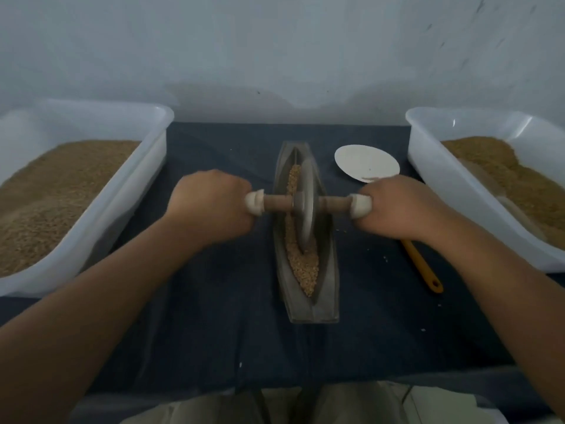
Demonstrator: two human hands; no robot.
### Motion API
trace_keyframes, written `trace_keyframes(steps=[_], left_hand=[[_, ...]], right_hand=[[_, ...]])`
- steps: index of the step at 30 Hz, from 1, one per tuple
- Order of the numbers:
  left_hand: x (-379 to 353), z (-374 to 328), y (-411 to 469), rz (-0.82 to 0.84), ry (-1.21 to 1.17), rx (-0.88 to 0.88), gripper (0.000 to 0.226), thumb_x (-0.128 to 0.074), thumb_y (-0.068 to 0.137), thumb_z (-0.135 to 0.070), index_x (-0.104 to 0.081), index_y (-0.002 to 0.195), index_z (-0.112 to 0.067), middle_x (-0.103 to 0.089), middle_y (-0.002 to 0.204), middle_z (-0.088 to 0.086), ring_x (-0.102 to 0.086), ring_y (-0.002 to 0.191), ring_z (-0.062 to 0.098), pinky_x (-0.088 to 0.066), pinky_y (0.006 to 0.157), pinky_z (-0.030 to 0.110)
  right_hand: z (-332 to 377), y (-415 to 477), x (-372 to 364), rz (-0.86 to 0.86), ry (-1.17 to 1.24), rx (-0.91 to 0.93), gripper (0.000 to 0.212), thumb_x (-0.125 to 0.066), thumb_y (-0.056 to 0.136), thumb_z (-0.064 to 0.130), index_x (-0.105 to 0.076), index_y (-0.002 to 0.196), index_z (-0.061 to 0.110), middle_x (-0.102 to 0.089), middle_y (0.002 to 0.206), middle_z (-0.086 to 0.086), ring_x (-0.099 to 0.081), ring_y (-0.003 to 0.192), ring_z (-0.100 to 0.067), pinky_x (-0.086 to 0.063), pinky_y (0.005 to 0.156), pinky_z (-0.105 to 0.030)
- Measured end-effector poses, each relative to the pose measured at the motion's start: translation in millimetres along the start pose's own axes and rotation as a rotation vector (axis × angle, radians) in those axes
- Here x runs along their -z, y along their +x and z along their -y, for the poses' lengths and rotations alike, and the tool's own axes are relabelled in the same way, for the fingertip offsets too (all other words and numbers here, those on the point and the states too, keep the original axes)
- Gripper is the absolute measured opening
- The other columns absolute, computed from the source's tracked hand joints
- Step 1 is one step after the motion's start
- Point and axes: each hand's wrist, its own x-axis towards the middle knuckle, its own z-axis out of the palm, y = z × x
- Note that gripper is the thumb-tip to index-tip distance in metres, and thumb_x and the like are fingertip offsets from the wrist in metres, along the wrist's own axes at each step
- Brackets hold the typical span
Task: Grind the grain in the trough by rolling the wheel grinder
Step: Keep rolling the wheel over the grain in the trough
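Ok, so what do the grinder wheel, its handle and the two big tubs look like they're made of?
The wheel is probably metal, possibly stone: dull grey with a faint sheen. The handle looks like wood, matte brown, with pale end caps of unclear material. The left tub and right tub look like translucent white plastic, smooth, with glints.

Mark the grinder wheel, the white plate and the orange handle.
grinder wheel (305, 224): head view, on the metal disc's face below the axle.
white plate (367, 162): head view, on its bare middle.
orange handle (423, 267): head view, midway along the shaft.
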Motion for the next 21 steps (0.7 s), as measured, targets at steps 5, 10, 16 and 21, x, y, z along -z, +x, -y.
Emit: trace_keyframes(steps=[5, 10, 16, 21], left_hand=[[4, 3, 72, 0.019, 0.012, 0.106, 0.036, -0.048, 0.077, -0.056, -0.060, 0.067, -0.024, -0.059, 0.068, -0.005, -0.054, 0.059, 0.023, -0.042, 0.058, 0.031], [4, -6, 42, 0.090, -0.034, 0.123, 0.033, -0.053, 0.087, -0.051, -0.060, 0.069, -0.025, -0.060, 0.070, -0.006, -0.057, 0.063, 0.021, -0.043, 0.058, 0.031], [17, -3, -33, 0.116, -0.061, 0.059, 0.036, -0.051, 0.082, -0.060, -0.054, 0.063, -0.029, -0.054, 0.056, -0.011, -0.051, 0.050, 0.009, -0.031, 0.046, 0.024], [19, -3, 10, 0.176, -0.071, 0.079, 0.030, -0.055, 0.079, -0.052, -0.059, 0.065, -0.025, -0.059, 0.065, -0.010, -0.057, 0.058, 0.014, -0.039, 0.052, 0.027]], right_hand=[[4, 61, -7, -0.226, -0.021, -0.127, 0.025, -0.054, 0.075, 0.043, -0.058, 0.073, 0.018, -0.059, 0.068, 0.004, -0.056, 0.063, -0.023, -0.047, 0.059, -0.033], [5, 45, -5, -0.259, -0.053, -0.073, 0.021, -0.053, 0.077, 0.036, -0.048, 0.071, 0.017, -0.058, 0.067, 0.001, -0.057, 0.062, -0.023, -0.052, 0.057, -0.035], [2, -6, 21, 0.279, 0.092, 0.022, 0.032, -0.053, 0.057, 0.067, -0.066, 0.075, 0.044, -0.066, 0.063, 0.017, -0.059, 0.052, -0.004, -0.042, 0.050, -0.029], [-1, 19, -3, -0.004, -0.004, -0.048, 0.032, -0.054, 0.075, 0.057, -0.062, 0.066, 0.028, -0.063, 0.064, 0.006, -0.060, 0.064, -0.013, -0.042, 0.055, -0.030]])
